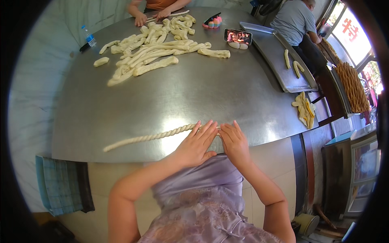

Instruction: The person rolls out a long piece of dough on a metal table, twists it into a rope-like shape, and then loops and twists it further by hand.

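A long twisted dough rope [161, 135] lies on the steel table [194, 91] near its front edge. Its left part is thinner and smoother, while tight spiral turns show closer to my hands. My left hand [196, 145] rests palm down over the right part of the rope, fingers stretched forward. Close beside it, my right hand [234, 141] is also palm down, its fingertips by the rope's right end. Both hands cover that end, so its shape is mostly hidden. Neither hand is closed around the dough.
Dough strips [158, 50] lie piled at the back, near another person's hands [152, 18]. A phone [238, 37] on a stand, a water bottle [88, 37], a metal tray [267, 45] with dough twists [297, 70] and yellowish gloves [304, 111] are around. Another person [293, 22] stands right.
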A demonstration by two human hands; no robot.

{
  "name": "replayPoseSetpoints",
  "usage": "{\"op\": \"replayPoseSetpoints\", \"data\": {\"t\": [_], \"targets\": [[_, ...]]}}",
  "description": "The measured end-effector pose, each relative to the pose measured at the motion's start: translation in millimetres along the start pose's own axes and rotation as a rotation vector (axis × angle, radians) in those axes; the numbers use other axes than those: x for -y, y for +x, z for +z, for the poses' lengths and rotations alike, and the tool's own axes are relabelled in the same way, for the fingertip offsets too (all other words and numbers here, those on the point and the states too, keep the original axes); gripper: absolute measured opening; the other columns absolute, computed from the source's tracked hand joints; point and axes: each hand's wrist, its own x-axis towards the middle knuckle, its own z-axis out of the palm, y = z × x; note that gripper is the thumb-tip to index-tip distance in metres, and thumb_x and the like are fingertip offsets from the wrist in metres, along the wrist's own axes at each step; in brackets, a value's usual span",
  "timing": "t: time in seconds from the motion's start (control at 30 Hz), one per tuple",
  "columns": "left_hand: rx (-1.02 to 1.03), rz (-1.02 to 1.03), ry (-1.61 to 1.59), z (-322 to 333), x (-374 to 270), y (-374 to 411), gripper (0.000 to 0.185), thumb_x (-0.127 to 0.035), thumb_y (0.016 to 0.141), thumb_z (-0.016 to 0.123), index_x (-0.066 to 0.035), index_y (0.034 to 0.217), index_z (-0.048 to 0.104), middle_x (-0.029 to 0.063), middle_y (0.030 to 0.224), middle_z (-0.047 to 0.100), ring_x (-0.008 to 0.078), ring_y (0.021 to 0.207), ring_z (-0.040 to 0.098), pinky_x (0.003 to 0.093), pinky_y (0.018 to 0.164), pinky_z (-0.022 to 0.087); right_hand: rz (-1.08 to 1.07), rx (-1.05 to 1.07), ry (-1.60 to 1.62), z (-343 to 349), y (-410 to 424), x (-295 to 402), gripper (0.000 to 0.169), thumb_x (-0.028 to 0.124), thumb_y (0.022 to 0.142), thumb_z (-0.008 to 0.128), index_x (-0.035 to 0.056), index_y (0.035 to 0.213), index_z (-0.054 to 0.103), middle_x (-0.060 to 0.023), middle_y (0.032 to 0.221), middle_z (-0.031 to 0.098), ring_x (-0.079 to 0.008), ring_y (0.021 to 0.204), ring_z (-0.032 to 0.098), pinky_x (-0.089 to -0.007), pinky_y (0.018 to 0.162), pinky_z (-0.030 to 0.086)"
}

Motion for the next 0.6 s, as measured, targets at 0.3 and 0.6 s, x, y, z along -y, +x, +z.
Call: {"op": "replayPoseSetpoints", "data": {"t": [0.3,0.6], "targets": [[-0.192,-0.086,0.195,2,49,62,0.076,-0.048,0.096,0.050,0.006,0.148,0.035,0.0241,0.159,0.024,0.0360,0.150,0.018,0.0560,0.121,0.012,0.026,-0.084,0.006,21,46,-26,0.008,0.004,0.086,0.066,0.0024,0.094,0.064,-0.0140,0.092,0.064,-0.0341,0.092,0.063,-0.0482,0.104,0.047],[-0.235,-0.093,-0.146,-8,-7,1,0.064,-0.042,0.101,0.048,0.006,0.143,0.041,0.0240,0.150,0.041,0.0364,0.143,0.035,0.0485,0.119,0.025,0.139,0.090,-0.015,17,49,-14,0.010,0.000,0.084,0.062,0.0017,0.094,0.064,-0.0141,0.104,0.065,-0.0353,0.102,0.062,-0.0467,0.105,0.046]]}}
